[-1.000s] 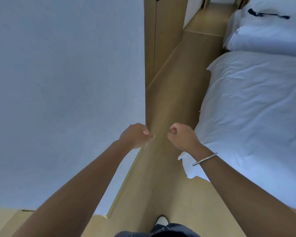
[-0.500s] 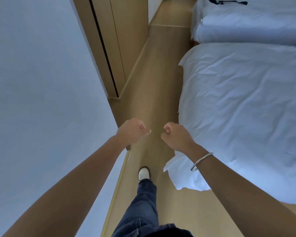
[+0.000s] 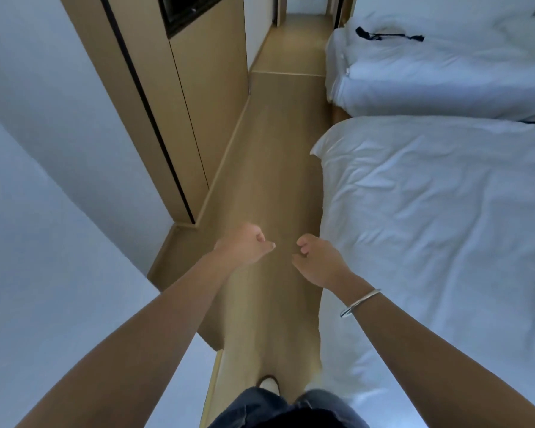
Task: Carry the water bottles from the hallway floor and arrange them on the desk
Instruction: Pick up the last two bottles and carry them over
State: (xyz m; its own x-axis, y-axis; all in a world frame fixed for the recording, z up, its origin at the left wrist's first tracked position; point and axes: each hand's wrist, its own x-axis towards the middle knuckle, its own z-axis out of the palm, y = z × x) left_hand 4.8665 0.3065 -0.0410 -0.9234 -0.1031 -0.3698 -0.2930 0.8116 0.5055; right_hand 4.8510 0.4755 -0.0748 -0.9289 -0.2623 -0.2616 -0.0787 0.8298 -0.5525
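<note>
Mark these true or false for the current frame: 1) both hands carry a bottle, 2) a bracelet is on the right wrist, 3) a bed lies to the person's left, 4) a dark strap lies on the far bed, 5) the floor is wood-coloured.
1) False. The left hand and right hand are curled and hold nothing; no bottle is in view.
2) True. The bracelet sits on the right wrist.
3) False. The near bed is to the right; a wall is on the left.
4) True. The strap lies on the far bed.
5) True. The floor is wood-coloured.
</note>
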